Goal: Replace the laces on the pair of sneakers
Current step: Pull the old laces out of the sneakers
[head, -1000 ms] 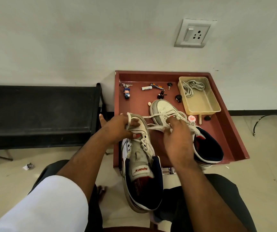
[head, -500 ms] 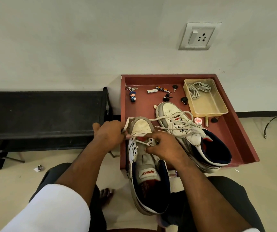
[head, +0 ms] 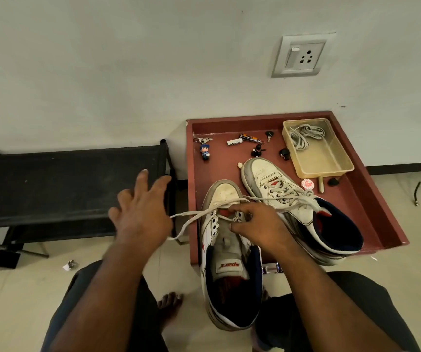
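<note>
The right hand (head: 257, 224) is curled over the eyelet rows of the nearer white high-top sneaker with a navy collar (head: 226, 252), its fingertips pinching the worn off-white lace (head: 205, 214) where that lace crosses the tongue; exactly which eyelet it works at is hidden under the fingers. The left hand (head: 142, 212) is now spread wide, fingers straight and apart, holding nothing, whereas half a second ago it was closed against the toe end of this shoe with the lace in its grasp. The freed lace now trails in two slack strands from the shoe out to the left, passing behind that open hand and drooping toward the floor. I judge this to mean a length has just been drawn out of the lower eyelets and let go, so unlacing of this shoe is under way but unfinished. The shoe stands propped between the person's knees, toe resting against the near edge of the shallow dark-red wooden tray (head: 372, 189). Inside the tray, the second white high-top sneaker (head: 295, 207) lies fully laced and untouched, so most of the task remains. Farther back in the tray a translucent yellowish plastic tub (head: 331, 163) holds a coiled pale lace (head: 303, 134), probably the replacement. A black metal rack (head: 64, 179) stands to the left.
</note>
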Demonstrator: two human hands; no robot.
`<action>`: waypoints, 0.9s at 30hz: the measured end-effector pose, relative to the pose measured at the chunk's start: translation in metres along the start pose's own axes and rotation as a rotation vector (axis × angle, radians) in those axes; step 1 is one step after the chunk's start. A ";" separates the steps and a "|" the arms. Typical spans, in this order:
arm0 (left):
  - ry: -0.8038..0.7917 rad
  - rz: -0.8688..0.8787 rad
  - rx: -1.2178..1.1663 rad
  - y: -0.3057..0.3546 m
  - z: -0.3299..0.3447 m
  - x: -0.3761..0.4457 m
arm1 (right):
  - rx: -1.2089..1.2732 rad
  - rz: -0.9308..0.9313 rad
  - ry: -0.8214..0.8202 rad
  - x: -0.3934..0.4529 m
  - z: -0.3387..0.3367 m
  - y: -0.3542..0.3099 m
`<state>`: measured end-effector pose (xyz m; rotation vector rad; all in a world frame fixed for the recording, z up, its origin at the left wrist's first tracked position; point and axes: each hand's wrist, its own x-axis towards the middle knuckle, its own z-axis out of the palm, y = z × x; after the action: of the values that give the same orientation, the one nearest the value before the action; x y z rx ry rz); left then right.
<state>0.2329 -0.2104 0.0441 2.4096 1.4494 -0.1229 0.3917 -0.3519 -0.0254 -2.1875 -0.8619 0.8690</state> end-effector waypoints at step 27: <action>-0.200 0.248 0.076 0.026 0.072 0.030 | 0.039 -0.027 0.007 0.003 0.000 0.004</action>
<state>0.2764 -0.2192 -0.0250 2.5314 1.0685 -0.3548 0.3947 -0.3521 -0.0294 -2.1393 -0.8617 0.8578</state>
